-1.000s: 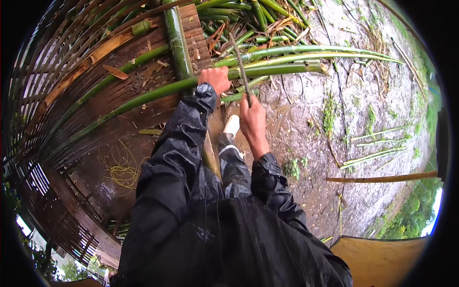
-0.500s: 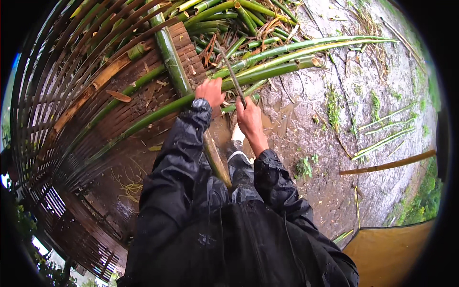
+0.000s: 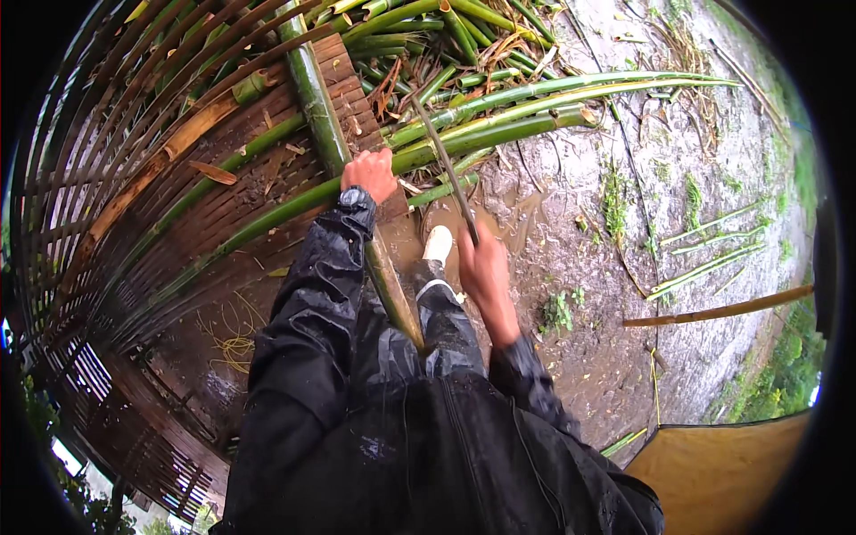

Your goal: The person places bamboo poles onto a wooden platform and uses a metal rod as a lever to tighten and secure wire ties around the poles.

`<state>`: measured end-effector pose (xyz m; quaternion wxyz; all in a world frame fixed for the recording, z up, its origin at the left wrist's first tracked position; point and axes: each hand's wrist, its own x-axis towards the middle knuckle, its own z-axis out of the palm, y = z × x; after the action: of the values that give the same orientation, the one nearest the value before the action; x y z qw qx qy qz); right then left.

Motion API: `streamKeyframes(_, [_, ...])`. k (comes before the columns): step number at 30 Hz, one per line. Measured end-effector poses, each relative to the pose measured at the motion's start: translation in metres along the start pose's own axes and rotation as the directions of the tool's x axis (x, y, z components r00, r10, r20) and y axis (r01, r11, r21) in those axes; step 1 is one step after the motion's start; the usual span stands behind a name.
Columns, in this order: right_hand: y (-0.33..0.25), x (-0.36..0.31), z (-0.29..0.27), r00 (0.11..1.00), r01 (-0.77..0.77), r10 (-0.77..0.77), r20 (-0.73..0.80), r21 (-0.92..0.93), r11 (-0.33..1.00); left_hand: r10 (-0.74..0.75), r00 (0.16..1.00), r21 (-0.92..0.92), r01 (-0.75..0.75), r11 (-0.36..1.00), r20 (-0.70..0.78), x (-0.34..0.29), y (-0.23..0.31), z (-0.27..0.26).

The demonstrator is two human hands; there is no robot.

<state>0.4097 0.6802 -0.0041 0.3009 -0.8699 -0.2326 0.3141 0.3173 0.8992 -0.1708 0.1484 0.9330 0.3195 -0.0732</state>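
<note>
My left hand (image 3: 367,175) is closed around a long green bamboo pole (image 3: 267,230), where it crosses over a thicker bamboo pole (image 3: 316,102) that runs toward my legs. Gripped in my right hand (image 3: 484,272), over the muddy ground by my boot, is a long narrow blade, apparently a machete (image 3: 443,160). Its handle is hidden in my fist. The blade points up and away, passing over the bamboo to the right of my left hand. Whether it touches the bamboo, I cannot tell. Long green bamboo strips (image 3: 624,82) stretch off to the right beyond it.
Cut green bamboo pieces (image 3: 419,45) lie heaped at the far side. A slatted bamboo structure (image 3: 80,169) curves along the left. My white boot (image 3: 438,242) stands in mud. A tan sheet (image 3: 722,468) lies at lower right, below a thin pole (image 3: 718,306).
My right hand has drawn back toward me and slightly right with the blade. My left hand has shifted a little left and stays on the pole.
</note>
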Motion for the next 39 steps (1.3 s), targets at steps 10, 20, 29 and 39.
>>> streamKeyframes(10, [0.005,-0.022,0.000,1.000,0.015,-0.015,0.008,0.042,0.999,-0.135,0.989,0.019,0.134,0.991,0.055,0.004,0.002,-0.015])
streamKeyframes(20, [0.016,-0.072,-0.022,1.000,-0.020,0.019,0.016,0.102,0.995,-0.112,0.981,-0.017,0.116,0.993,0.156,0.005,0.000,-0.016])
streamKeyframes(29, [0.045,0.038,0.028,0.990,0.137,-0.135,-0.050,0.048,0.989,-0.082,0.974,-0.040,0.092,0.995,0.210,0.007,0.026,-0.008])
streamKeyframes(39, [0.015,0.043,0.013,0.998,0.013,-0.010,-0.058,0.061,0.998,-0.048,0.953,-0.042,0.063,0.997,0.300,0.024,0.019,-0.016])
